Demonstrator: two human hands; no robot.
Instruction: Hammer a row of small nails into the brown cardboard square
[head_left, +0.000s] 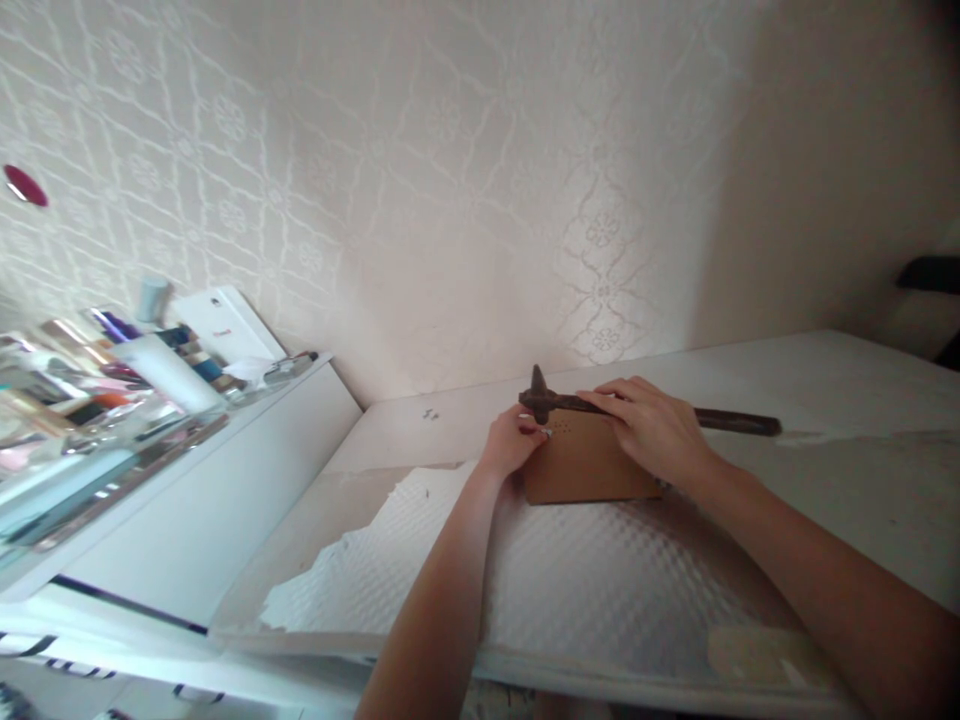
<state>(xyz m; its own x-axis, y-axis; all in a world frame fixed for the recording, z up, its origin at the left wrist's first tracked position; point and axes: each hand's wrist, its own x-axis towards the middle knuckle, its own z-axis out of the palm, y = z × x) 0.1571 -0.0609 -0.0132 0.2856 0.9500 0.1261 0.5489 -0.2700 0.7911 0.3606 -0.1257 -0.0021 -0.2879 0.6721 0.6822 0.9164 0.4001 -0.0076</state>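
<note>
Looking down at the white table, I have the right hand laid over the hammer, fingers folded loosely around the dark handle close behind the head, so the long end of the handle sticks out free to the right. Holding it that far up gives short, fine control rather than swing, as I judge it. The head lies at the far left corner of the brown board, which lies flat on a white dimpled sheet spread over the tabletop, near the wall; the sheet seems there to spare the surface beneath.

My left hand is curled, fingertips pressed together at that same corner just under the hammer head, and it steadies the board there. Whether the fingers pinch something small I cannot tell: a pale speck shows at the tips, possibly a pin or only a fingernail. A few tiny dots on the board beside it are too small to read. Two small dark bits lie on the bare table, well apart. At left a cluttered shelf of bottles is blurred and cut off
</note>
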